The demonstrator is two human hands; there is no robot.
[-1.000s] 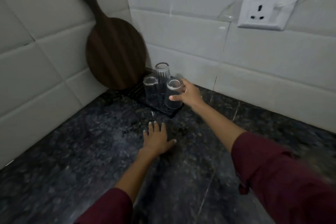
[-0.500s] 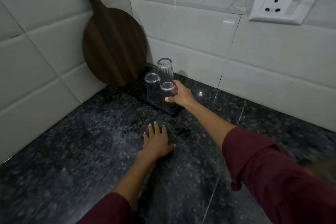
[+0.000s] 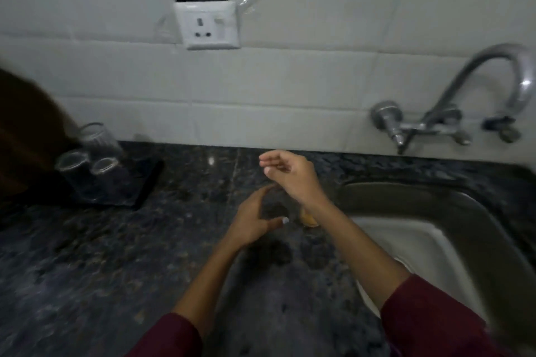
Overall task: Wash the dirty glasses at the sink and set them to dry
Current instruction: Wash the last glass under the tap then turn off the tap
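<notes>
Both hands now hang over the table mid-frame, the right hand (image 3: pixel 290 175) off the glass it just set down, grip loosely curled and empty; the left hand (image 3: pixel 255 222) is spread, empty too. Three glasses (image 3: pixel 87 153) stand inverted on the dark mat (image 3: pixel 139 182), far left: drying step looks done.

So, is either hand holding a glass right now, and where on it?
Neither. The right hand hangs loosely curled and empty; the left hand rests open on the counter. Three glasses stand untouched on the drying mat.
</notes>
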